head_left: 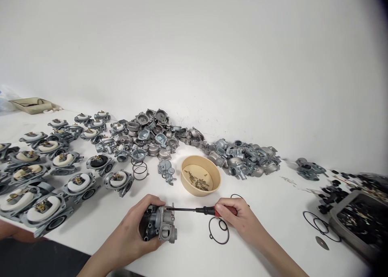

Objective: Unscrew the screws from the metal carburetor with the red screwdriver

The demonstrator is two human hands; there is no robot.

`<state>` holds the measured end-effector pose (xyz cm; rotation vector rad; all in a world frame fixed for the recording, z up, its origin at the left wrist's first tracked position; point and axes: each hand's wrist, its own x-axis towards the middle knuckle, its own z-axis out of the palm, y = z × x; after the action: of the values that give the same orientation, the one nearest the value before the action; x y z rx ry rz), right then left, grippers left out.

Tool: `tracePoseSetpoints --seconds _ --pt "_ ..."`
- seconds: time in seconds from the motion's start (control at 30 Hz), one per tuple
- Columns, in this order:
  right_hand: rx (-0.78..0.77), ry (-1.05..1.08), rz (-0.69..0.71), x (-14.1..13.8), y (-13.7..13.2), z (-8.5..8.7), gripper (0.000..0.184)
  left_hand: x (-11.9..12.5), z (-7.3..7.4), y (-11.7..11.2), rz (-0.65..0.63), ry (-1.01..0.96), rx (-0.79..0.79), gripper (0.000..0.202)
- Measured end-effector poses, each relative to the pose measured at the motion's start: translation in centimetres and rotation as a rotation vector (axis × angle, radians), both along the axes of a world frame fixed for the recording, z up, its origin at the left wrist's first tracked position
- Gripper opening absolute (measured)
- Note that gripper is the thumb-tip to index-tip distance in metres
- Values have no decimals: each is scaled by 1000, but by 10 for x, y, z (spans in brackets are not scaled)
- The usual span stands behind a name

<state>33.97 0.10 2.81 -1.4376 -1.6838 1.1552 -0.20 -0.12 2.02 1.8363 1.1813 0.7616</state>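
Observation:
My left hand [136, 228] is wrapped round a grey metal carburetor [166, 224], which lies on its side near the table's front edge. In my right hand [238, 218] is a screwdriver [209, 210] with a red and black handle. Its dark shaft points left, and the tip meets the upper part of the carburetor by my left thumb and fingers. Whatever sits under the tip is too small to make out. Just behind my hands stands a round yellow bowl [188, 184] with many small screws [198, 182] inside. Black rubber rings [218, 241] lie beside my right hand.
Rows of carburetors with white floats [80, 183] cover the left side. Metal float bowls [151, 135] are heaped at the back, with more carburetor bodies [248, 157] piled right of the yellow bowl. A metal tray [342, 216] of black parts stands far right, near a thin metal disc [321, 243].

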Motion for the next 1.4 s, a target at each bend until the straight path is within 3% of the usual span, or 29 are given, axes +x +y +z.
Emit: tracePoseSetpoints --seconds 0.2,0.43,0.67,0.9,1.07,1.2,1.33,1.4 --pt "-49 16 -5 -3 -1 3 68 -1 0 0 -2 2 -14 59" --pt "-211 124 -21 -6 -1 10 69 -2 6 0 -30 45 -34 57" --pt "-344 192 -24 -11 -2 14 72 2 0 -1 -24 -22 90 59" --pt "-140 44 0 9 0 33 67 3 5 -6 -2 -8 165 53" --pt "84 -189 -60 4 -21 42 56 -3 9 -14 40 -24 214 51" --pt "429 -576 -172 -19 -42 28 41 -5 -1 -11 72 -36 258 58" --pt "489 -714 -233 -43 -50 7 19 -13 -7 -5 92 -53 328 81" --pt "512 -759 -261 -53 -50 0 15 -18 -8 -11 131 -70 401 82"
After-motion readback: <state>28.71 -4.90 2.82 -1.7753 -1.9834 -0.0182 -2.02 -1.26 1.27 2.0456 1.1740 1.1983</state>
